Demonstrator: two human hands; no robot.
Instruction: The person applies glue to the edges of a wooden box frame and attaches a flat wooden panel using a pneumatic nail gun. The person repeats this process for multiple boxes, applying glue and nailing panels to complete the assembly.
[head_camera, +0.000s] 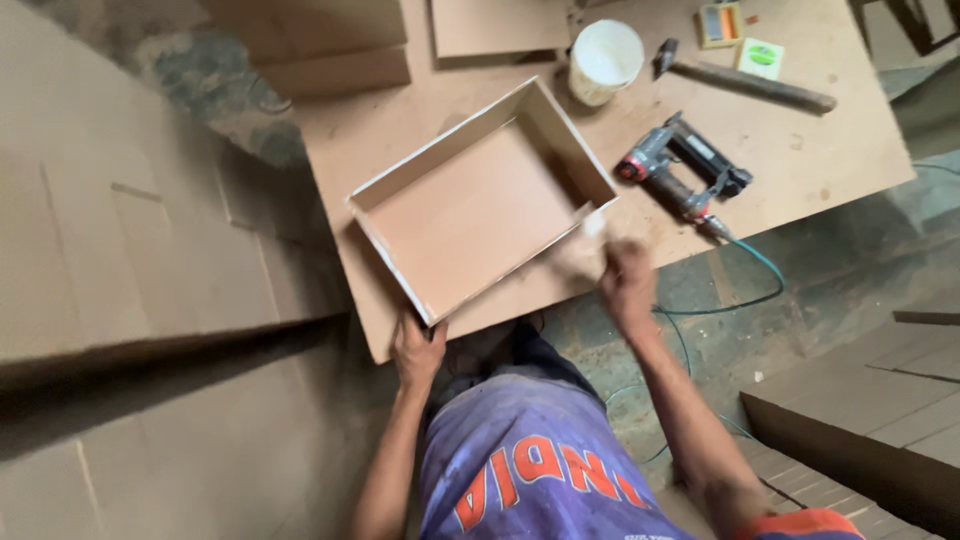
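An open shallow box (480, 205) of brown board with pale edges lies tilted on a large brown work board (800, 160). My left hand (417, 352) grips the box's near corner at the board's front edge. My right hand (622, 280) is blurred beside the box's right corner, fingers curled around a small pale object I cannot identify.
A nail gun (680, 172) with a teal hose (745, 290) lies right of the box. Behind it stand a white pot (604, 60), a hammer (745, 82) and small boxes (738, 35). Stacked boards (130, 230) lie to the left, more boards (870, 410) at the lower right.
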